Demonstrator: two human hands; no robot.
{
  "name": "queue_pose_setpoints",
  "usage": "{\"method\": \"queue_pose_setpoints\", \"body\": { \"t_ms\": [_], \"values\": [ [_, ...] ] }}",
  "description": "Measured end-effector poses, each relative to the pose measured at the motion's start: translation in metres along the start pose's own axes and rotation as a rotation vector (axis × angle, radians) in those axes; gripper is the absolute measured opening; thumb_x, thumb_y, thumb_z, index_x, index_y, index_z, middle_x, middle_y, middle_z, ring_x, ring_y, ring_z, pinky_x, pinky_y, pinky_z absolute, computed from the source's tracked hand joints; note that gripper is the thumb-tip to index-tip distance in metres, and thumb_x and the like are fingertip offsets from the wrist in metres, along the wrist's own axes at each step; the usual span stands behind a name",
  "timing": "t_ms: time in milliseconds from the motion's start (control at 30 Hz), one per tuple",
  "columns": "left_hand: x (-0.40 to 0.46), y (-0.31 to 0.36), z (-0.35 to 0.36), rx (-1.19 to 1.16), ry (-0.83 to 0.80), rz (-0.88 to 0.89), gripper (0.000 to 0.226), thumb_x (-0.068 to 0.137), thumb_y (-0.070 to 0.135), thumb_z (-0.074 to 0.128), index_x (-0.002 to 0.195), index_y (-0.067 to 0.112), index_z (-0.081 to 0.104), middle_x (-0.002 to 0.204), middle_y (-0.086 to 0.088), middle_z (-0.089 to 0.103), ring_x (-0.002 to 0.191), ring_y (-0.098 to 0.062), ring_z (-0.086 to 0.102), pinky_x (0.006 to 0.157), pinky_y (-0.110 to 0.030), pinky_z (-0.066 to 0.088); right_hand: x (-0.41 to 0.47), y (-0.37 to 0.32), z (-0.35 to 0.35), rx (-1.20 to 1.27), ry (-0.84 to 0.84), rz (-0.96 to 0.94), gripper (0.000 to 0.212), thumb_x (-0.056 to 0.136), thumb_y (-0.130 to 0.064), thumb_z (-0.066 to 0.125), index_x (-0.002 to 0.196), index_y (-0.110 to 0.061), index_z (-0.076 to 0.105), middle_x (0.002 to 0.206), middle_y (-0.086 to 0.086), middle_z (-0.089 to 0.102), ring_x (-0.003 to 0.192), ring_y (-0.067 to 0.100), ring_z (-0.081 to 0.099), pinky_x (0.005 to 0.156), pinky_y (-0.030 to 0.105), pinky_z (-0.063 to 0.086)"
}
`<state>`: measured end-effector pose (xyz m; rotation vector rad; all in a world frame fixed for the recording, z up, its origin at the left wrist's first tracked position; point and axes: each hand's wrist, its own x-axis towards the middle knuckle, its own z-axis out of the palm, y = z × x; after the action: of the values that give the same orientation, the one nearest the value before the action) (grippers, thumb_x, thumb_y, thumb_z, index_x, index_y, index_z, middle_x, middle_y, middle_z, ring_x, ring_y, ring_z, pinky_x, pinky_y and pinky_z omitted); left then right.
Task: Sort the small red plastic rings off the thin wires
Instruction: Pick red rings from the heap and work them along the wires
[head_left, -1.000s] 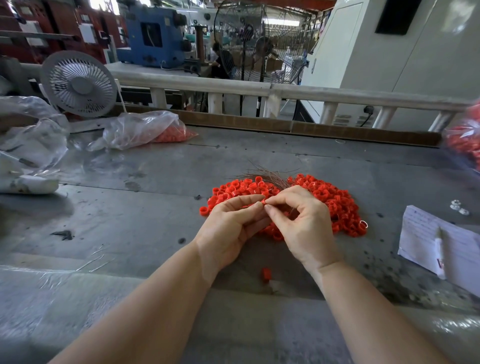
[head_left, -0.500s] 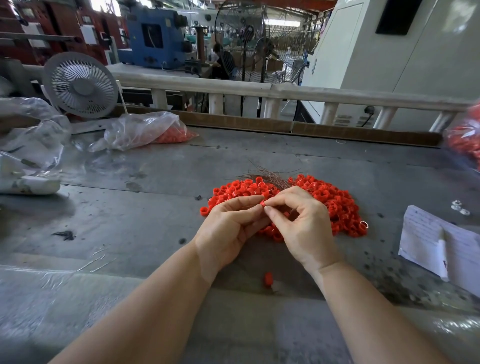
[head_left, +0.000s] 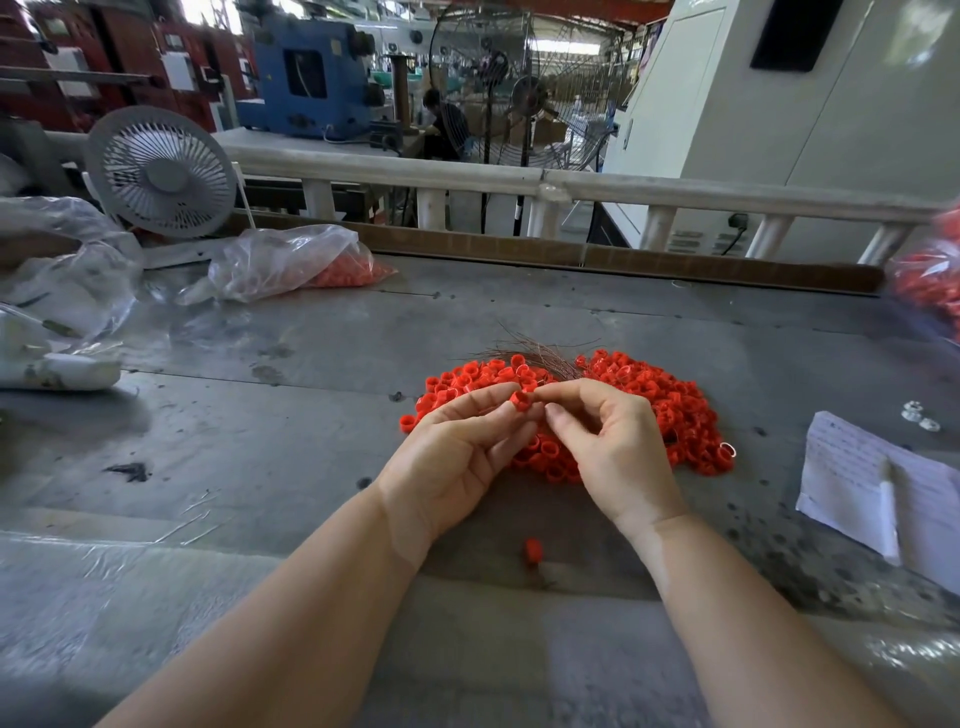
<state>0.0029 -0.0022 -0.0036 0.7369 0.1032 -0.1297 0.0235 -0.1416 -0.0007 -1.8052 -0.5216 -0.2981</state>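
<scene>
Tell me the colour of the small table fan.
The small round plastic table fan is white, seen in the head view.

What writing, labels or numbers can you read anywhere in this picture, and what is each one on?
No text here can be read.
Paper sheet at the right of the table: lines of handwriting, too small and blurred to read.
Blue machine in the background: a small yellow sticker, too small to read.
Red rings and plastic bag: no markings visible.
</scene>
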Motion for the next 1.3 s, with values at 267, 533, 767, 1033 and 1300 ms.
{"method": "queue_pose_setpoints", "body": {
  "t_ms": [267, 533, 767, 1033, 1300],
  "values": [
    [0.0006, 0.0018, -0.0016, 0.006, -0.027, -0.034, 0.017, 0.068, -0.002, 0.062, 0.076, 0.002, 0.075, 0.083, -0.017, 0.071, 0.077, -0.019, 0.071, 0.063, -0.023, 0.057, 0.0009, 0.0014, -0.0022, 0.103, -0.078, 0.072, 0.024, 0.088, -0.002, 0.058, 0.087, -0.024, 0.068, 0.081, -0.006, 0.071, 0.082, 0.004, 0.067, 0.074, 0.013, 0.049],
    [-0.0016, 0.0018, 0.0003, 0.082, -0.001, -0.041, 0.017, 0.065, 0.001, 0.059, 0.068, 0.007, 0.075, 0.071, -0.012, 0.070, 0.065, -0.015, 0.069, 0.058, -0.022, 0.057, 0.0009, -0.0012, -0.0036, 0.017, -0.053, -0.008, 0.024, 0.084, -0.001, 0.063, 0.081, -0.025, 0.067, 0.079, -0.012, 0.068, 0.076, -0.006, 0.063, 0.070, 0.006, 0.044],
    [-0.0021, 0.0008, -0.0001, 0.092, -0.014, -0.057, 0.018, 0.065, 0.002, 0.062, 0.081, 0.007, 0.070, 0.072, -0.009, 0.071, 0.066, -0.014, 0.070, 0.059, -0.024, 0.057, 0.0007, 0.0010, -0.0015, -0.005, -0.035, -0.016, 0.029, 0.084, -0.001, 0.063, 0.076, -0.030, 0.065, 0.073, -0.014, 0.068, 0.075, -0.001, 0.064, 0.071, 0.012, 0.046],
    [-0.0025, 0.0009, -0.0006, 0.049, -0.009, -0.042, 0.023, 0.065, 0.002, 0.063, 0.087, 0.006, 0.068, 0.075, -0.008, 0.071, 0.064, -0.012, 0.068, 0.060, -0.021, 0.056, -0.0002, -0.0021, -0.0006, 0.022, -0.007, -0.019, 0.023, 0.081, -0.001, 0.066, 0.076, -0.022, 0.064, 0.072, -0.008, 0.067, 0.067, -0.002, 0.062, 0.064, 0.009, 0.046],
    [-0.0029, 0.0008, 0.0019, 0.047, -0.008, -0.045, 0.017, 0.065, 0.000, 0.061, 0.078, 0.003, 0.072, 0.071, -0.011, 0.070, 0.062, -0.013, 0.068, 0.062, -0.019, 0.057, 0.0007, -0.0009, -0.0016, 0.054, 0.018, -0.009, 0.017, 0.078, 0.001, 0.067, 0.074, -0.015, 0.066, 0.072, 0.003, 0.069, 0.069, 0.014, 0.065, 0.065, 0.019, 0.051]
  ]
}}
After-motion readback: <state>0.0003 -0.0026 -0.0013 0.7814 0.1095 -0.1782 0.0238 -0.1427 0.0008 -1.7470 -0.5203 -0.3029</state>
